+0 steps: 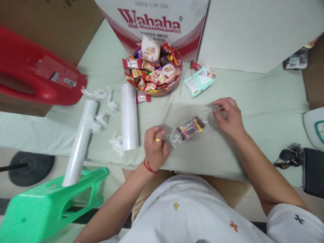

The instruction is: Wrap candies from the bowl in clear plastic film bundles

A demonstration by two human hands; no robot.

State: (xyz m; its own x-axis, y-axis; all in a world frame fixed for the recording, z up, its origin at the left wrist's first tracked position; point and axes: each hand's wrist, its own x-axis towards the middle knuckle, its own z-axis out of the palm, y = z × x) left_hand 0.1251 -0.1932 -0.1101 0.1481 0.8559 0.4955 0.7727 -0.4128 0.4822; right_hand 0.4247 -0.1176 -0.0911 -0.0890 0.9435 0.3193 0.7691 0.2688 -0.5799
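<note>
Closest of all, by the table's front edge: white shirt. Beyond, rightward: left hand curled at one end (pinching or not, cannot tell) of film-wrapped snack, lying near that edge, then right hand by the other, thumb and forefinger spread, presumably to keep the wrapping straight.

Packet on table, bowl behind

wrapped snack: lettering illegible | red jug: cut off left | white device: cut off right
</note>
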